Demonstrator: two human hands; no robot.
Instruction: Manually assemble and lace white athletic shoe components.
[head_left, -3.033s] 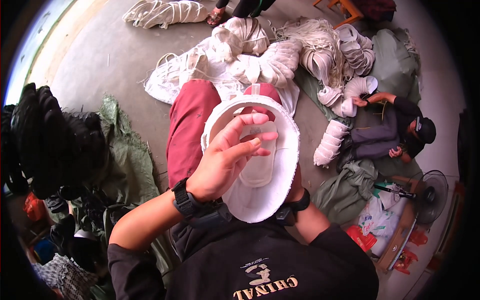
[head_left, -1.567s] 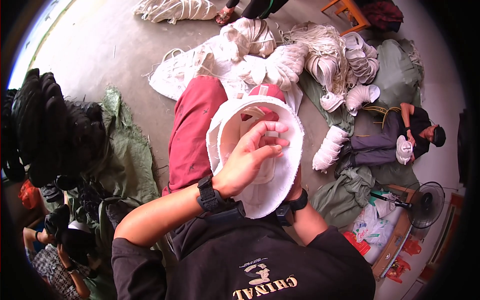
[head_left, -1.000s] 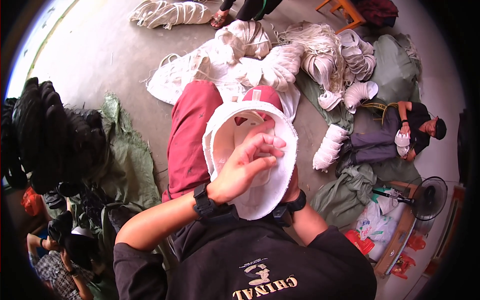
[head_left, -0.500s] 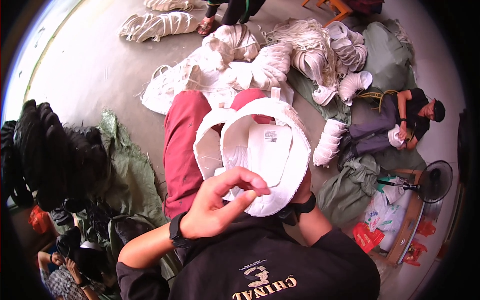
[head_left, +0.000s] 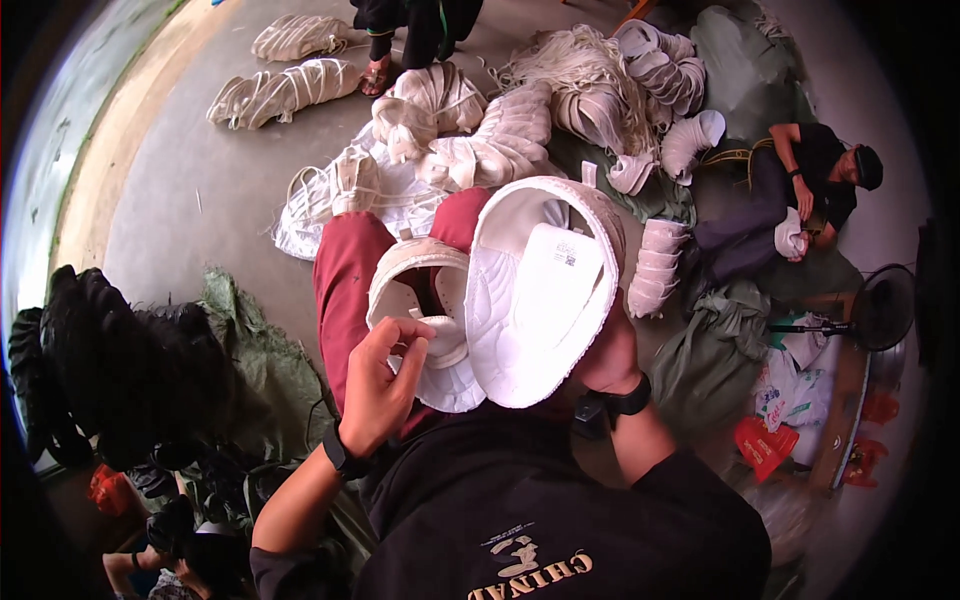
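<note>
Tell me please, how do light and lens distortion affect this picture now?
In the head view, the beige floor strip bends near the left rim; in the head view, the larger white shoe upper looks almost washed out inside; in the head view, the black bundles lose detail.

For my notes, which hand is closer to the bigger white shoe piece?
Right. The right hand is at the right edge of the bigger white shoe piece; the left hand is left of it, at the smaller piece.

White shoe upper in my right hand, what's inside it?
Inside the white upper lies a smooth white panel with a small printed patch; quilted lining shows to its left. Whatever is under the panel is covered.
</note>
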